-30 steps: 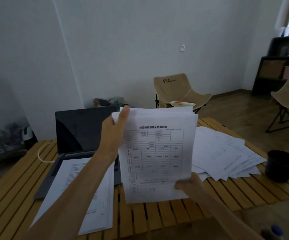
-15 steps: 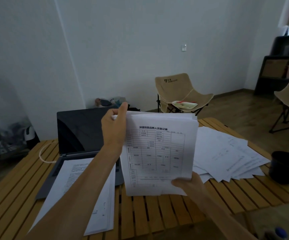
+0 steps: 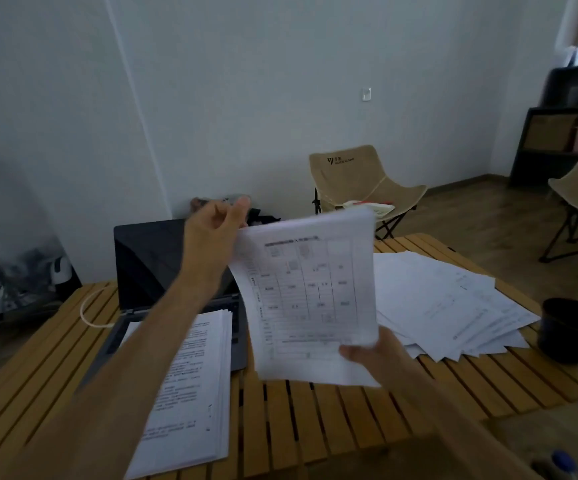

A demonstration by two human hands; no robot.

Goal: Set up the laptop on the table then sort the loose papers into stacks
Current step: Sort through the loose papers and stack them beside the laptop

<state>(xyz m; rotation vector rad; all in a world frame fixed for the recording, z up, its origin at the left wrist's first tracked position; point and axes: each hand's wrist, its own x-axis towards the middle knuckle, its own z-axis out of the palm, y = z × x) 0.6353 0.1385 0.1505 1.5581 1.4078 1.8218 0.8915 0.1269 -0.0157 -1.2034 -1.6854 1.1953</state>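
Left hand (image 3: pixel 216 233) pinches top-left corner of the front sheet (image 3: pixel 311 296), peeling it off the bundle; right hand (image 3: pixel 372 355) grips the bundle's bottom edge, held above the tabletop (image 3: pixel 315 417). Best to lift one sheet only, then lay it square on the matching stack (image 3: pixel 190 386) lying over the open laptop (image 3: pixel 152 258). Thin, floppy white forms; slatted wood; loose fanned pile (image 3: pixel 446 306) on the right.
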